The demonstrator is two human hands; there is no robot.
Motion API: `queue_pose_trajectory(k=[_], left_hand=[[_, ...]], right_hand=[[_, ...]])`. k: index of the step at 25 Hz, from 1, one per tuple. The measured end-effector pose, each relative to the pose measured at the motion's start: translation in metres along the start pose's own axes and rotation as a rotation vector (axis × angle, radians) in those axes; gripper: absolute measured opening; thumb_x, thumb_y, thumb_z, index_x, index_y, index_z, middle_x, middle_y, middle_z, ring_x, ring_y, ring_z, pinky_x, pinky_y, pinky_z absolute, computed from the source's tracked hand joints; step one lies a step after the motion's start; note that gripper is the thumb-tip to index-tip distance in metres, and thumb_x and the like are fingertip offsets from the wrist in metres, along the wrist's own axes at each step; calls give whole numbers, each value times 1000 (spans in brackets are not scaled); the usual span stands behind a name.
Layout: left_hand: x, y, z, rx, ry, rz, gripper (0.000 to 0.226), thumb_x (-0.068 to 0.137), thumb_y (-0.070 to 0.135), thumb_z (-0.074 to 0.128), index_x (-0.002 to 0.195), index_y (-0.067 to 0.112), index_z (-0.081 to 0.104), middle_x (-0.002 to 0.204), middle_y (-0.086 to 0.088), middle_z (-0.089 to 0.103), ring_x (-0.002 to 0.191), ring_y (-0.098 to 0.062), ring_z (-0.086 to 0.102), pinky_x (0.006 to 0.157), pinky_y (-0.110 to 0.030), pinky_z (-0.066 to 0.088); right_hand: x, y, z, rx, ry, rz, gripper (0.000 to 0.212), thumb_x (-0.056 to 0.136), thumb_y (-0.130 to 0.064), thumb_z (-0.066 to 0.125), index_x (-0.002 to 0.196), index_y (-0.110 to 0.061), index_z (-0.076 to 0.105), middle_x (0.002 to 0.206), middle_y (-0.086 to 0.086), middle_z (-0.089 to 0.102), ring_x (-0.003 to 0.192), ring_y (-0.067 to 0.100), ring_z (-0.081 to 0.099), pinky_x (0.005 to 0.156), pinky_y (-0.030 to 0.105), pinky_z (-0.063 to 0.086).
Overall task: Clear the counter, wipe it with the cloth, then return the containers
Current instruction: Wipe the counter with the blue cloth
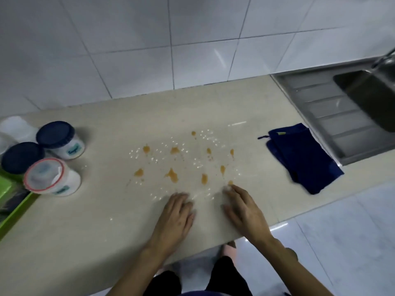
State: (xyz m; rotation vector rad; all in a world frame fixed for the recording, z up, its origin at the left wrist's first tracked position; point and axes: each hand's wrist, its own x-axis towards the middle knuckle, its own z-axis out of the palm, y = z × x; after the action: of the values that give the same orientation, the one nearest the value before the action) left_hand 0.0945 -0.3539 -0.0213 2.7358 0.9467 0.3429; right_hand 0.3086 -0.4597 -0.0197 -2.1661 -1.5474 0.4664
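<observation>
Both hands flat on the counter (235, 107) near its front edge, empty. Left hand (175, 216) grip apart, fingers spread, palm down. Right hand (243, 210) same, fingertips at the near edge of the orange stains (173, 174) and water droplets mid-counter. Blue cloth (301, 157) lies folded to the right, untouched, just beside the steel sink (333, 107) drainboard; long axis runs diagonally from back-left to front-right, hanging loop at its back-left corner. Containers grouped at far left, well apart from the spill: two blue-lidded jars (59, 139), a red-rimmed tub (51, 178) tilted toward the camera, a white tub behind them. Green tray (12, 212) at the left edge
</observation>
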Motion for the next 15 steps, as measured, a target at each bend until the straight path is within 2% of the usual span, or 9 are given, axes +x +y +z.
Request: queue_pose_trajectory(k=[3,7,9,10,13,15], left_hand=[[34,47,19,65,-33,36,35,90,28,43,103,9,69,114,-11,68,111,-26,62,107,-36,31],[83,100,43,58,-51,-14,36,91,29,42,105,9,69,118,-11,67,112,-27,63,106,-36,31],[101,117,54,62,-46,-26,36,91,29,43,105,8,69,118,-12,67,112,-27,62,107,-36,31],[105,123,58,68,-50,-30,36,91,29,43,105,8,69,117,-12,67,112,-27,62,107,-36,30],[115,133,64,63,-63,-59,34,91,27,46,104,7,69,117,-13,66,112,-28,62,109,-37,29],[112,133,67,57,-71,-77,31,91,26,49,107,7,68,121,-13,64,117,-28,59,111,-38,28]], right_hand=[[5,43,-25,6,-32,0,46,93,-40,53,135,-23,47,143,3,45,123,18,51,97,32,50],[34,120,-69,-26,67,-40,42,91,-30,58,131,-18,52,141,10,48,125,24,51,101,42,47],[54,161,-88,-132,141,-26,45,91,-25,59,134,-14,50,146,16,42,134,31,41,109,50,39],[63,181,-97,-184,167,41,47,93,-26,57,137,-14,47,150,18,36,140,35,33,113,54,31],[87,232,-118,-267,68,300,57,96,-44,39,149,-24,28,158,20,15,147,36,8,117,59,12],[88,248,-115,-330,-11,320,63,95,-58,27,151,-31,17,160,19,8,148,35,1,117,60,4]])
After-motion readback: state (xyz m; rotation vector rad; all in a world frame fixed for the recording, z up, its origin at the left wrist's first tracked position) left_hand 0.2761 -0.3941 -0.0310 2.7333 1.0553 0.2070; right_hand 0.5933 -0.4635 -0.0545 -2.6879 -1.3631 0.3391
